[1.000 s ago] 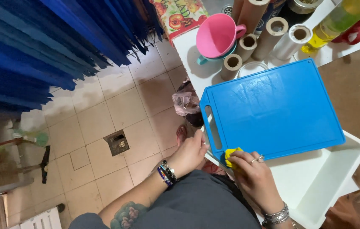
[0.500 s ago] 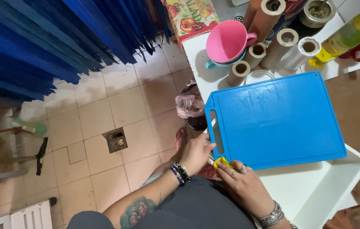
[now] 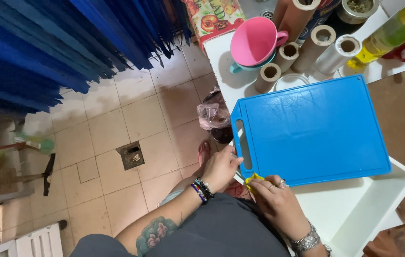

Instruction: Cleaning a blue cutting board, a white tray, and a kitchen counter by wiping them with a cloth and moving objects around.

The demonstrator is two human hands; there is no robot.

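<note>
A blue plastic cutting board [image 3: 314,131] with a handle slot lies across a white basin [image 3: 355,209]. My left hand [image 3: 221,166] grips the board's near-left corner by the handle slot. My right hand [image 3: 276,195], with rings and a silver bracelet, holds a small yellow sponge [image 3: 251,181] pressed against the board's near edge. A tattooed left forearm with bead bracelets shows below.
Behind the board stand a pink jug [image 3: 255,40] in a teal cup, several cardboard tubes [image 3: 288,54], a white lid [image 3: 290,81] and a yellow-green bottle [image 3: 383,38]. A bin with a plastic bag [image 3: 213,116] sits on the tiled floor; blue curtain [image 3: 69,43] at left.
The view has shifted a little; the board and counter sit lower right in the frame. My right hand with the sponge has slid left along the board's near edge toward the corner.
</note>
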